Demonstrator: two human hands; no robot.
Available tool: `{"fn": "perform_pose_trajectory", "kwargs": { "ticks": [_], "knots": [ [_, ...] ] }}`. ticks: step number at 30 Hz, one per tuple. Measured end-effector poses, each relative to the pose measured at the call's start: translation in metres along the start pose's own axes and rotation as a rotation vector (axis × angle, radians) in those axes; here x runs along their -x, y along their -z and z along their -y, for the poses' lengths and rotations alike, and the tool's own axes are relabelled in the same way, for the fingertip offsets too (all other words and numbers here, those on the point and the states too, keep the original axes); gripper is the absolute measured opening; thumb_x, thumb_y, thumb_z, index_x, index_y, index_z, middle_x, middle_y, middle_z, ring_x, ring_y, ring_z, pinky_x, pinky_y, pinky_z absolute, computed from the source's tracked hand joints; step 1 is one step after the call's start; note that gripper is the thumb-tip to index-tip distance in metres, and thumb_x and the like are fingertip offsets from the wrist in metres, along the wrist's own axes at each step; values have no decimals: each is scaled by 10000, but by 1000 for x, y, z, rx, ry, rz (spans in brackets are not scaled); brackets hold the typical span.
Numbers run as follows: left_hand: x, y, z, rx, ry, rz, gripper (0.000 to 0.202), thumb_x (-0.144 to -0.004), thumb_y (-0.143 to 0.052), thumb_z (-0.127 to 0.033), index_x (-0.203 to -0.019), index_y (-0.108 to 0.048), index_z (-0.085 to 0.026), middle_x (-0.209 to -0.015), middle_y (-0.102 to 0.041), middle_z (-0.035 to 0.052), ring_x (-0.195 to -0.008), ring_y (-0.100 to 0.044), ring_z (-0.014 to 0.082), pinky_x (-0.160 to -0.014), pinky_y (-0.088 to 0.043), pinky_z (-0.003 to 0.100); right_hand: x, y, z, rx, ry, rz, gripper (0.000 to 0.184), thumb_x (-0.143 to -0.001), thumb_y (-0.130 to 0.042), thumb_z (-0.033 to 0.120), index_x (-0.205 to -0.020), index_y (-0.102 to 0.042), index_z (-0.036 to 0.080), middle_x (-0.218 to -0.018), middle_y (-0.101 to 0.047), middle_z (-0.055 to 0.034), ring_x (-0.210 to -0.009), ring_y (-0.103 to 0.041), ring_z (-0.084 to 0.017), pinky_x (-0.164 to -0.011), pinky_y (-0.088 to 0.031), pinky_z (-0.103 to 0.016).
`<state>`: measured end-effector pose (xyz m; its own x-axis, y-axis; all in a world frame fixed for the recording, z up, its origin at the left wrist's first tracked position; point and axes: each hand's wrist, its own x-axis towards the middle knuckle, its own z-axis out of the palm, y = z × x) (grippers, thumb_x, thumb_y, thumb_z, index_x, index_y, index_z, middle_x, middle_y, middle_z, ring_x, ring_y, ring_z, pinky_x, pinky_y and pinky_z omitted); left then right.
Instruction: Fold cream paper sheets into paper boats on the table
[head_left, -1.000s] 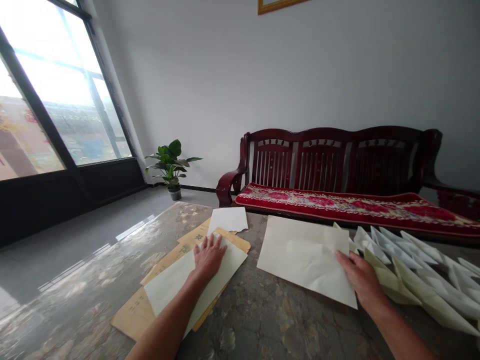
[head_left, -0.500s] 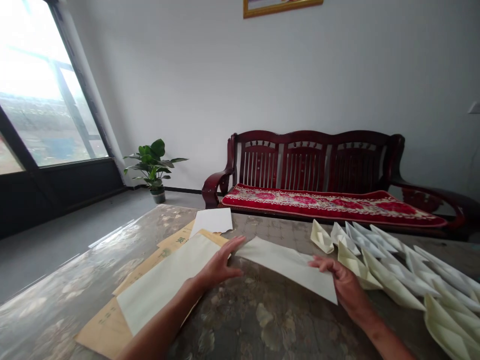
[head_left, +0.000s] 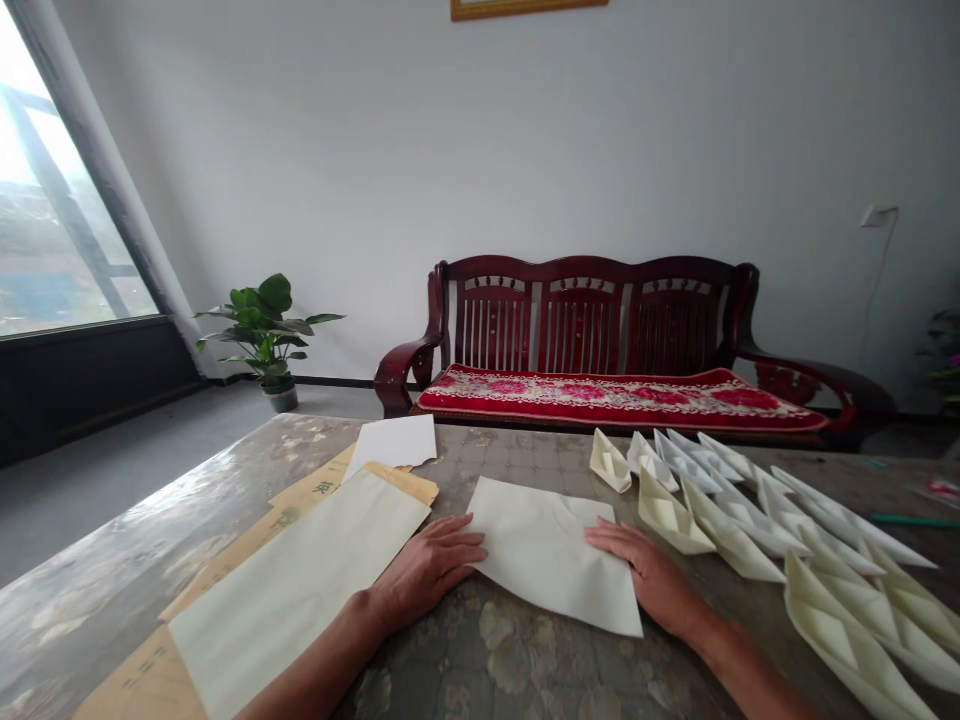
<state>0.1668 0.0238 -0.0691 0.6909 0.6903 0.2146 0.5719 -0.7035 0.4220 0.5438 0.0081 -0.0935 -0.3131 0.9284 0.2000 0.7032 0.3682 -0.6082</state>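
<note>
A sheet of white paper [head_left: 547, 545] lies on the patterned tabletop in front of me, slightly wavy, its near edge bowed. My left hand [head_left: 435, 565] rests at its left edge, fingers stretched out and fingertips touching the corner. On the right side, my right hand [head_left: 645, 570] lies with extended fingers on the sheet's edge. Left of these is a larger pale sheet [head_left: 300, 595] on top of brown envelopes [head_left: 217, 575], partly behind my left forearm. Several folded paper boats [head_left: 731, 510], white and cream, stand in rows at the right.
Another white sheet [head_left: 394, 443] lies at the table's far left part. Beyond the table [head_left: 480, 660] stands a dark red wooden bench [head_left: 585, 310] with a red floral cushion [head_left: 615, 393]. A potted plant [head_left: 270, 330] is on the floor. A green stick-like item [head_left: 915, 521] lies far right.
The white paper has come down flatter onto the table. My left hand has lowered from above to its left edge, and my right hand has flattened on it. The view has turned right.
</note>
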Motion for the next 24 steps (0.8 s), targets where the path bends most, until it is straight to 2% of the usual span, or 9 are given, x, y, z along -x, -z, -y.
{"fn": "perform_pose_trajectory", "kwargs": {
  "ticks": [4,9,14,19,21,24],
  "knots": [
    [2,-2,-1,16,-52,-29,324,-995,-432,-362,-1220,-652,-285,-1273,-664,5,-1259,-553,192,-1095,-431,348,4,7,-8,87,83,32,378,-920,-466,266,-1245,-656,292,-1341,-607,-43,-1322,-481,-235,-1151,-308,-492],
    [2,-5,0,-21,-56,-56,302,-996,-437,-334,-1200,-653,-277,-1223,-690,1,-1215,-585,185,-1069,-451,332,11,12,-16,148,88,-22,388,-961,-394,262,-1252,-651,266,-1359,-592,-52,-1317,-488,-227,-1133,-356,-472],
    [4,-7,-6,-81,-26,-125,293,-1004,-415,-333,-1158,-652,-258,-1129,-721,17,-1049,-667,169,-952,-514,286,15,14,-10,192,73,-49,386,-938,-434,260,-1261,-646,255,-1354,-597,-53,-1327,-472,-235,-1133,-356,-480],
    [5,-9,-15,-158,-38,-165,300,-1008,-388,-336,-1067,-660,-225,-978,-739,37,-898,-693,179,-831,-539,285,18,17,-5,188,99,-28,408,-891,-511,246,-1280,-631,263,-1349,-602,-51,-1315,-482,-237,-1130,-359,-474],
    [4,-10,-17,-172,-30,-165,312,-1010,-373,-335,-1046,-661,-220,-892,-733,36,-824,-690,174,-765,-539,274,19,18,-2,194,101,-14,425,-870,-535,232,-1282,-630,282,-1345,-605,-43,-1314,-482,-236,-1128,-361,-470],
    [3,-10,-17,-133,-14,-149,327,-1011,-364,-340,-1041,-670,-229,-868,-727,33,-808,-685,165,-756,-534,261,21,19,4,209,113,12,415,-878,-527,227,-1271,-636,305,-1328,-619,-29,-1298,-499,-228,-1122,-368,-456]
  ]
}}
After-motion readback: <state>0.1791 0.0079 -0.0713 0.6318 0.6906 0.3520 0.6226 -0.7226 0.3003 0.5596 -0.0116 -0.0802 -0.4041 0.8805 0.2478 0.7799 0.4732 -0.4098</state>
